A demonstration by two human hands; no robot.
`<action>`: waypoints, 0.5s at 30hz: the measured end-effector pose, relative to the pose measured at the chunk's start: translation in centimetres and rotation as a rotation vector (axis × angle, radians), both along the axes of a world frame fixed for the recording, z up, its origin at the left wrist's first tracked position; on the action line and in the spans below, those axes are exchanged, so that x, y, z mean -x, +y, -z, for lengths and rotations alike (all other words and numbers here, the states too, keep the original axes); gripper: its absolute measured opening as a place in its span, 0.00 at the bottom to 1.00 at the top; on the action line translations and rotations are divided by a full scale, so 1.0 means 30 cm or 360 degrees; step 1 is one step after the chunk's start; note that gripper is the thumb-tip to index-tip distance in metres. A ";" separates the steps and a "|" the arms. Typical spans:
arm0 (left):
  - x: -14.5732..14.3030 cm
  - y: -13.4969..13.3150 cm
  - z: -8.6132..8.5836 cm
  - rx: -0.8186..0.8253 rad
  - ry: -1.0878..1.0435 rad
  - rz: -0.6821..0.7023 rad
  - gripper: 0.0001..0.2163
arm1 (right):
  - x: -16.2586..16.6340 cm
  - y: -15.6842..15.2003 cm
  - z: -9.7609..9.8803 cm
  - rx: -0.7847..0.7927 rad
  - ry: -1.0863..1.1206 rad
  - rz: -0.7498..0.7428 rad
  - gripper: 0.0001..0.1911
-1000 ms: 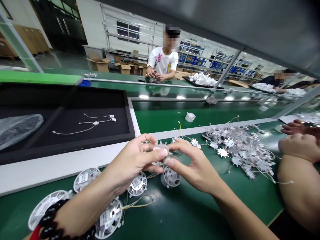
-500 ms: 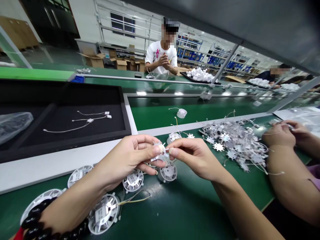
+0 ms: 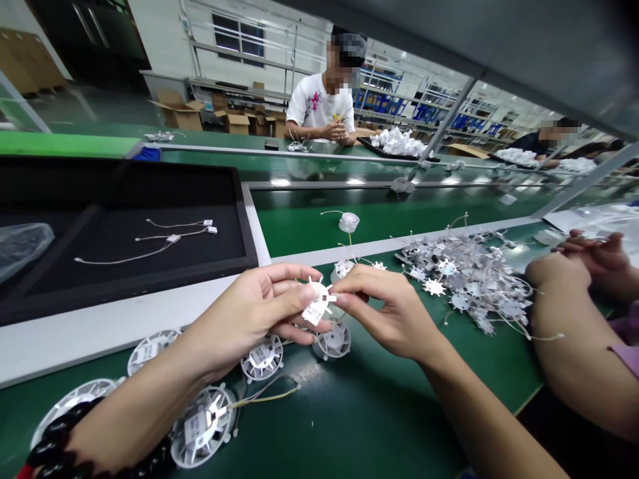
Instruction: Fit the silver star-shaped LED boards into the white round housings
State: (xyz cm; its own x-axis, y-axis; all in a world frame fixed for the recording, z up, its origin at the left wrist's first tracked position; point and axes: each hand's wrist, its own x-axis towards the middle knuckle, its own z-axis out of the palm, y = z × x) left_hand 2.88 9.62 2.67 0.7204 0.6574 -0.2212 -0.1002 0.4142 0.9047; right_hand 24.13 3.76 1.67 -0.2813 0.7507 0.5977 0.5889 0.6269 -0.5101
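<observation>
My left hand [image 3: 269, 305] is closed, with thumb and fingers pinching a small white star-shaped board [image 3: 317, 309] that has thin spokes and a label. My right hand [image 3: 392, 309] meets it from the right, thumb and forefinger pinched together at the board's edge. Whether a wire or a spoke lies between those fingertips is too small to tell. Under and around my left forearm lie round white spoked housings [image 3: 204, 429] with boards and wires in them. Another housing [image 3: 333, 340] sits just below my hands.
A heap of star-shaped boards with wires [image 3: 464, 276] lies to the right, beside a co-worker's hands [image 3: 594, 259]. Several wired pieces lie in a black tray [image 3: 219, 263] at left. One white ring part [image 3: 349, 221] sits on the green strip beyond. Across the line sits another person [image 3: 319, 106].
The star-shaped board has turned, so its flat spoked face now shows toward me. My hands stay close together. The person across has lowered their hands to the table.
</observation>
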 end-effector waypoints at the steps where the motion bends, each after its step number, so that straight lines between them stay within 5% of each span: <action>1: 0.000 -0.001 0.001 0.0010 -0.0025 0.0026 0.25 | 0.002 0.001 0.003 -0.0040 -0.0002 0.0011 0.06; 6: 0.002 -0.001 0.005 -0.0076 -0.0015 0.0072 0.31 | 0.008 0.006 0.010 -0.0180 -0.0022 0.0050 0.06; 15: 0.005 0.003 -0.003 -0.0097 -0.0015 0.0154 0.20 | -0.042 -0.001 -0.025 0.0178 -0.0053 -0.0079 0.08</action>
State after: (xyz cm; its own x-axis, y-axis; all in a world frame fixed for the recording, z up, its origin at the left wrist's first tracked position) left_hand 2.73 9.71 2.76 0.7828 0.5968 -0.1760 -0.0710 0.3666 0.9277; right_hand 25.38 3.72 2.41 -0.3378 0.7971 0.5006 0.5763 0.5957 -0.5595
